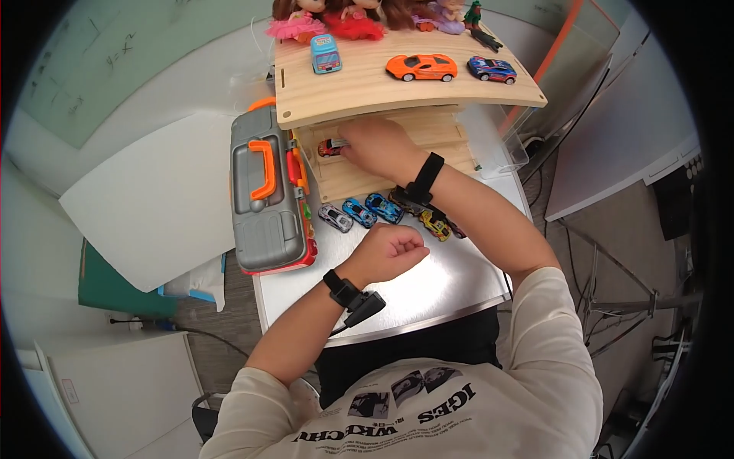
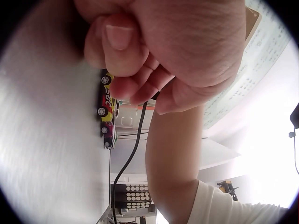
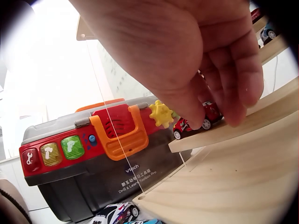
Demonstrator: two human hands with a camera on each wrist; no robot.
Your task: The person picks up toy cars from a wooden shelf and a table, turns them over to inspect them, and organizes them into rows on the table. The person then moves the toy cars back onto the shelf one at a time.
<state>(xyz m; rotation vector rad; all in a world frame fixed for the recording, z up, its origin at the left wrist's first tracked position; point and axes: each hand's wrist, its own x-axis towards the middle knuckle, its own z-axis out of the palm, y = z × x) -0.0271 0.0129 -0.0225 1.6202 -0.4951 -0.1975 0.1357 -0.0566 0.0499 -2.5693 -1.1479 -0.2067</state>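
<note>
My right hand (image 1: 378,147) reaches under the wooden top board (image 1: 359,96) and pinches a red toy car (image 1: 328,148) by its roof and rear. In the right wrist view the red car's wheels are right at a narrow wooden step (image 3: 224,133), near its left end. My left hand (image 1: 386,254), loosely curled with nothing in it, hovers over the metal table (image 1: 382,298). Just beyond it stand a silver toy car (image 1: 335,218), two blue toy cars (image 1: 384,207) and a yellow toy car (image 1: 436,227), partly hidden by my right wrist strap.
A grey toy toolbox (image 1: 267,229) with orange handles stands close left of the shelf. On the top board are a light-blue toy van (image 1: 325,53), an orange car (image 1: 422,67), a dark-blue car (image 1: 492,69) and several dolls (image 1: 359,19) along the back. Clear side panels (image 1: 505,145) flank the shelf.
</note>
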